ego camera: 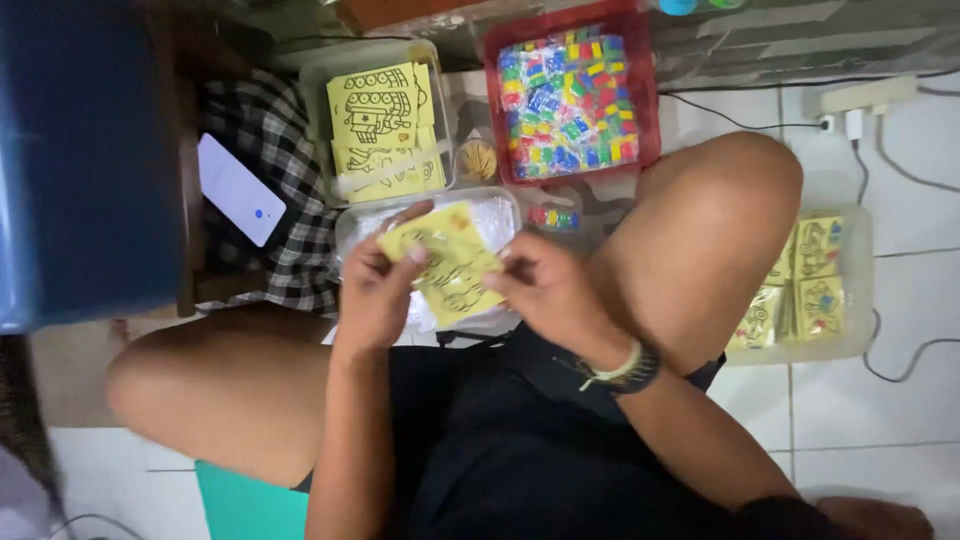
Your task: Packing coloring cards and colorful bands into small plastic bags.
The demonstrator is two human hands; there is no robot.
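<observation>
I sit cross-legged on a tiled floor. Both hands hold a yellow card with a black line drawing (450,262), apparently in a thin clear sleeve. My left hand (378,285) grips its left edge, thumb on top. My right hand (545,290) pinches its right edge; a watch band is on that wrist. Under the card lies a clear plastic tub of clear sleeves (500,215).
A clear tub of yellow drawing cards (385,125) sits ahead, beside a red tray of small multicoloured packets (570,95). Another clear tub with packed cards (815,285) is right of my knee. A phone (240,190) lies on checked cloth; a power strip and cables run at right.
</observation>
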